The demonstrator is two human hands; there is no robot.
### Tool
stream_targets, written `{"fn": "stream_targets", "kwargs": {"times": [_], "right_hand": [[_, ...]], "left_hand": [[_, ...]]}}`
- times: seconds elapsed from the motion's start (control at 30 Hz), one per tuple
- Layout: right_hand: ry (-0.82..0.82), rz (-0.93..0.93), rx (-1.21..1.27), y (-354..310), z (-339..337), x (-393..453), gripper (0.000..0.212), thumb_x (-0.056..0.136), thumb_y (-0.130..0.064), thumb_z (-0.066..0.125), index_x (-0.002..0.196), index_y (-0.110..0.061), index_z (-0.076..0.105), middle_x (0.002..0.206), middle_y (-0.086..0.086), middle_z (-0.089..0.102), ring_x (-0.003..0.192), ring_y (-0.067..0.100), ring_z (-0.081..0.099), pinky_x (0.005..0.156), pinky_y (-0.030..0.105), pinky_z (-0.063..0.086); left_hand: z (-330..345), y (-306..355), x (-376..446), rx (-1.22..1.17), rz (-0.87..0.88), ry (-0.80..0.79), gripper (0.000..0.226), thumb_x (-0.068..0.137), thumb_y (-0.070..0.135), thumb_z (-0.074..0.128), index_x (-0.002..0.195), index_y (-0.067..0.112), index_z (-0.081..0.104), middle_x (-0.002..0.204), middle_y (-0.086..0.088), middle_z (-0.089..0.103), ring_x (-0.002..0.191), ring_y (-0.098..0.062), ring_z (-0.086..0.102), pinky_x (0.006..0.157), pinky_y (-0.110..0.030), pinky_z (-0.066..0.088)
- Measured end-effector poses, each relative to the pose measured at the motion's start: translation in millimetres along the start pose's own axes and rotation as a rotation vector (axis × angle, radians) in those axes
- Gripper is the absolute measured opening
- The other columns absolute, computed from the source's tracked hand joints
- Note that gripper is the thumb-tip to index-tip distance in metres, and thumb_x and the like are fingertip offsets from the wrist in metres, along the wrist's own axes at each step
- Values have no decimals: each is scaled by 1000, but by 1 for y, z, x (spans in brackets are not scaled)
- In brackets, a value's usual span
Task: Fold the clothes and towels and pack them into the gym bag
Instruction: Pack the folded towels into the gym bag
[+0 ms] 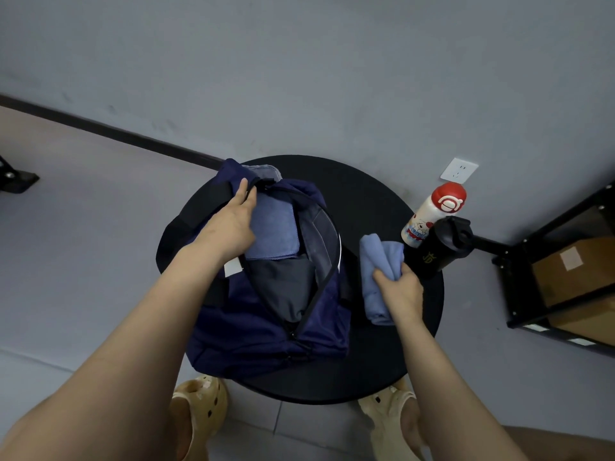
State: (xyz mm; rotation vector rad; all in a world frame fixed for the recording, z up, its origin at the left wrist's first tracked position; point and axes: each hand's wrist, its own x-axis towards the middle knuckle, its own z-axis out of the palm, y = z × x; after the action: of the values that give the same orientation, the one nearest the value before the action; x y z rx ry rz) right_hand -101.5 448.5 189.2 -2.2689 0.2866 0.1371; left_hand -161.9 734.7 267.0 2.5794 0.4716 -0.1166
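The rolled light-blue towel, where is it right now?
In the head view, the rolled light-blue towel lies on the round black table, gripped by the right hand, between the open navy gym bag and the black bottle.

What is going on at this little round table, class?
A person is packing a navy gym bag on a black round table. The left hand holds the bag's opening apart; a blue towel and dark clothing already lie inside. The right hand grips a rolled blue towel beside the bag, near two bottles.
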Motion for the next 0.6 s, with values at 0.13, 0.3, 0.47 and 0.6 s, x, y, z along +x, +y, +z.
{"fn": "stream_targets", "kwargs": {"times": [0.13, 0.3, 0.47, 0.6], "right_hand": [[-7, -82, 45, -30, -3, -12, 34, 85, -29, 59, 115, -15, 57, 104, 8, 62, 94, 27, 61, 82, 42, 53], [-56, -201, 66, -69, -1, -29, 53, 84, -32, 60, 134, -23, 46, 121, 5, 57, 106, 25, 58, 89, 40, 49], [-115, -388, 1, -105, 23, -45, 60, 84, -32, 61, 139, -22, 39, 129, 5, 51, 111, 26, 55, 89, 37, 47], [-184, -455, -115, -128, 52, -52, 65, 86, -34, 58, 145, -22, 32, 134, 6, 45, 115, 29, 51, 91, 41, 46]], "left_hand": [[-7, -3, -4, -61, 12, 7, 83, 80, -16, 33, 152, 17, 10, 159, 5, -7, 125, -23, 44, 83, -30, 43], [-14, -7, -8, -117, 0, 14, 86, 77, -17, 33, 152, 19, 10, 159, 8, -7, 117, -21, 49, 73, -26, 39], [-20, -9, -11, -189, -20, 30, 87, 77, -16, 33, 152, 21, 10, 159, 10, -5, 113, -20, 50, 71, -26, 40], [-24, -12, -11, -233, -28, 45, 88, 76, -16, 34, 152, 21, 10, 159, 12, -4, 109, -19, 52, 67, -23, 41]]}}
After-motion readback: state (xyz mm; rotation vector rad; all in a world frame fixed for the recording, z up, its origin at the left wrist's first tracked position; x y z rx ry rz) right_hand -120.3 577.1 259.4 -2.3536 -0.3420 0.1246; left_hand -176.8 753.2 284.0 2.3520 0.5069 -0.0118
